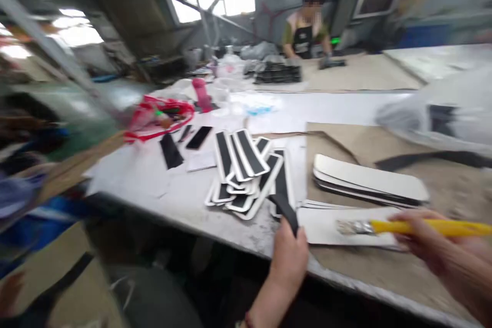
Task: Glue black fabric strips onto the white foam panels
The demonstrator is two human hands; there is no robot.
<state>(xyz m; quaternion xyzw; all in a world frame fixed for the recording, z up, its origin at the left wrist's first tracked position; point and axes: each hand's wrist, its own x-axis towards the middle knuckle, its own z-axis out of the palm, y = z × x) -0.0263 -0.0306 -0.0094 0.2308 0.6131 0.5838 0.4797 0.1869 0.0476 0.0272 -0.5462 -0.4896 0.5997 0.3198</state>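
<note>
My left hand (290, 253) is closed on a black strip (285, 210) at the table's front edge. In my right hand (426, 238) is a yellow-handled brush (384, 227), its bristles over a white panel (323, 223). That panel lies on others, between my two hands. Behind it rests a stack of long white panels with rounded ends (369, 177). A loose pile of white-edged black pieces (249, 156) lies to the left of the black strip.
A phone (199, 138), a black piece (171, 151), a red-edged bag (144, 118) and a pink bottle (202, 95) lie at the left. Clear plastic (407, 113) covers the right back. Across the table a person (305, 36) handles dark pieces.
</note>
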